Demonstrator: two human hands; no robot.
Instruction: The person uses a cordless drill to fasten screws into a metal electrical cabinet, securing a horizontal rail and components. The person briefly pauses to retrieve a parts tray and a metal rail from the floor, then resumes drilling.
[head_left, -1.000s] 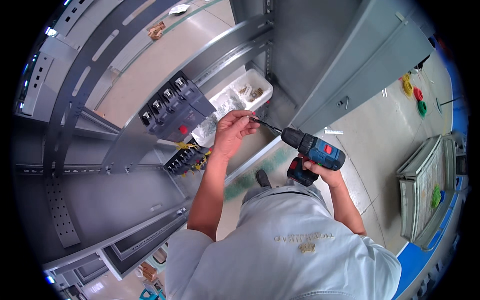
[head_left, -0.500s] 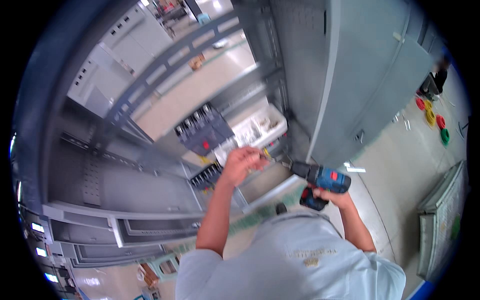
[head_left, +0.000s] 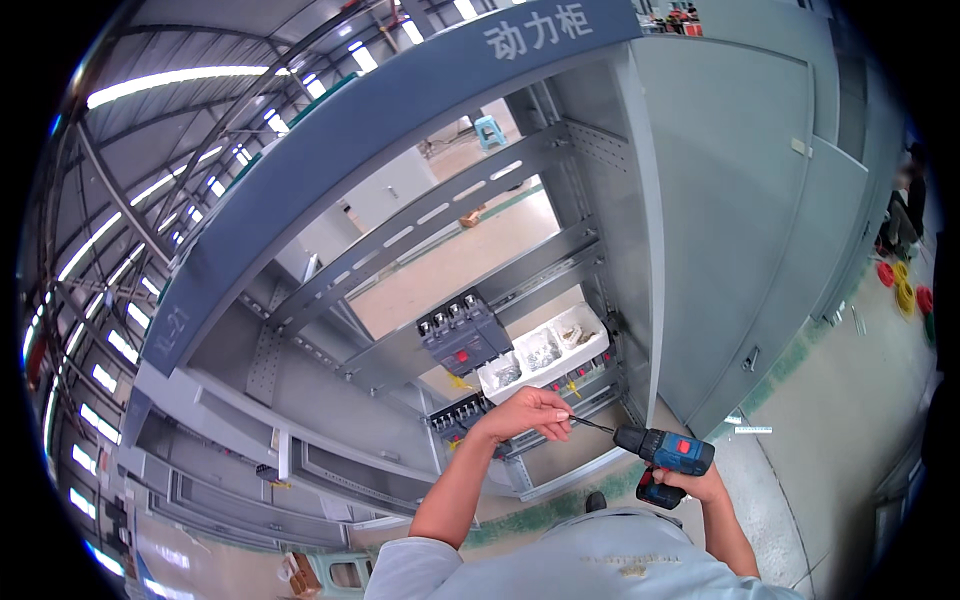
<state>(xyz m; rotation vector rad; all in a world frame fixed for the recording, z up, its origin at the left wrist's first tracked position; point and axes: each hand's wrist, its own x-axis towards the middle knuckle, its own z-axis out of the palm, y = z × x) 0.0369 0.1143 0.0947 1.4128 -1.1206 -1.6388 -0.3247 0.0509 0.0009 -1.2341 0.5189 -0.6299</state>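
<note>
A blue and black cordless drill (head_left: pixel 675 452) is gripped by its handle in my right hand (head_left: pixel 705 484). From its chuck a long thin dark bit (head_left: pixel 592 424) points left. At the bit's tip, the thumb and fingers of my left hand (head_left: pixel 528 414) are pinched together; whatever small thing they hold is hidden. Beyond my hands, inside a grey metal cabinet, a white tray (head_left: pixel 560 376) has compartments of small metal hardware. To its left, a dark circuit breaker (head_left: pixel 463 335) with a red part is fixed on a rail. A second dark breaker (head_left: pixel 460 418) sits lower, beside my left wrist.
The cabinet's blue-grey top beam (head_left: pixel 400 110) and slotted crossbars (head_left: pixel 430 215) frame the opening. An open grey door (head_left: pixel 730 200) stands on the right. Farther right, a person (head_left: pixel 905 205) is near coloured coils (head_left: pixel 903 290) on the floor. A pale green stool (head_left: pixel 345 572) stands lower left.
My view has tilted up, bringing the top beam and roof into sight. Both hands appear lower and to the right, and the bit's tip now meets my left fingers.
</note>
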